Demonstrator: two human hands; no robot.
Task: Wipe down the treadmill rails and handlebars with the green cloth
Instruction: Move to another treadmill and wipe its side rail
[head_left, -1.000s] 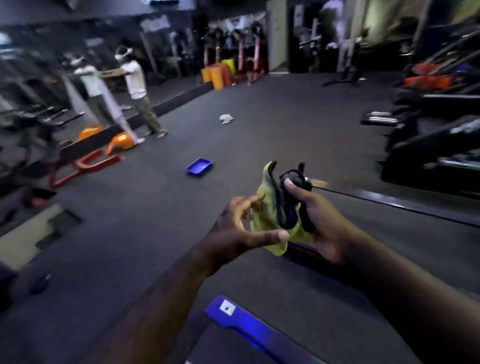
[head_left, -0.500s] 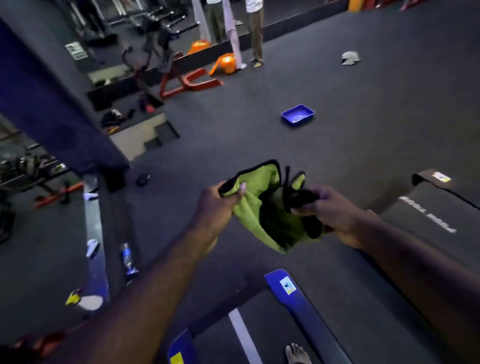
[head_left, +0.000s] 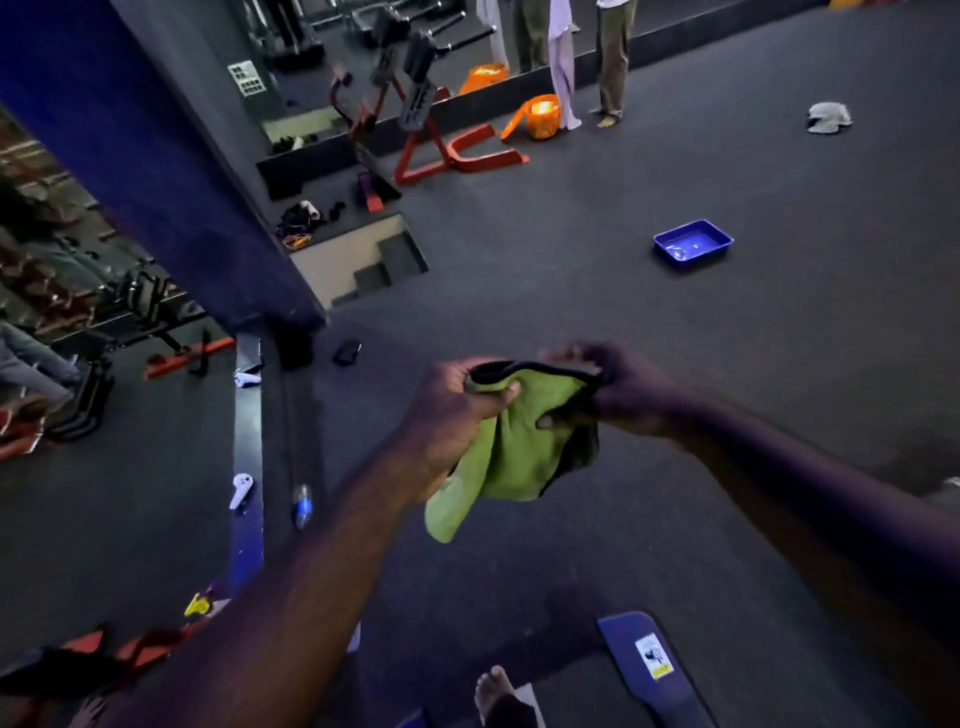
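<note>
The green cloth (head_left: 511, 452) with a black edge hangs in the air between both hands, in the middle of the view. My left hand (head_left: 452, 410) pinches its upper left corner. My right hand (head_left: 621, 392) grips its upper right edge, so the black border is stretched between them. The rest of the cloth droops below. The blue side rail (head_left: 654, 670) of the treadmill shows at the bottom right, with a white sticker on it. A bare foot (head_left: 493, 688) stands on the treadmill deck at the bottom edge. Handlebars are out of view.
A blue tray (head_left: 693, 243) and a grey rag (head_left: 828, 118) lie on the dark floor ahead. A blue pillar (head_left: 156, 171) rises at left, with a bottle (head_left: 302, 505) and a white controller (head_left: 240, 489) near its base. A red weight stand (head_left: 447, 148), an orange bucket (head_left: 543, 117) and standing people are at the back.
The view has tilted down and left toward the floor. Both hands have pulled apart, spreading the bunched cloth out between them.
</note>
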